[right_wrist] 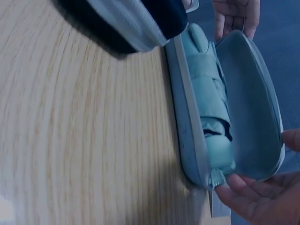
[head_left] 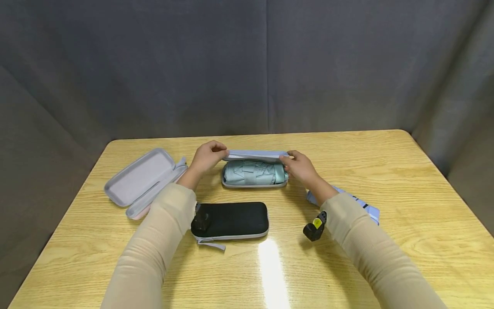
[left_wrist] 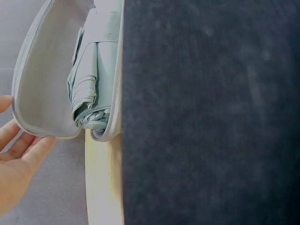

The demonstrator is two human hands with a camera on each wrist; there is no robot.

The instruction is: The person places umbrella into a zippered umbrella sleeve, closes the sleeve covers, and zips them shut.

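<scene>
A light blue zip case [head_left: 254, 186] lies open on the table with its lid [head_left: 254, 154] raised at the back. Inside it is a folded mint-green umbrella [head_left: 248, 172], its handle [right_wrist: 220, 152] towards the right end. My left hand [head_left: 207, 156] holds the lid's left corner between thumb and fingers. At the right end my right hand [head_left: 301, 167] grips the lid's rim, thumb on the edge, fingertips [right_wrist: 236, 182] close to the umbrella handle. The lid's inside [left_wrist: 51, 70] shows in the left wrist view.
A shut black case [head_left: 235, 219] with a grey zip pull lies in front, partly behind the left wrist camera. To the left is an open grey case [head_left: 140, 174]. A blue folded item [head_left: 368, 210] lies beneath the right forearm. Dark curtain [head_left: 247, 64] hangs behind the table.
</scene>
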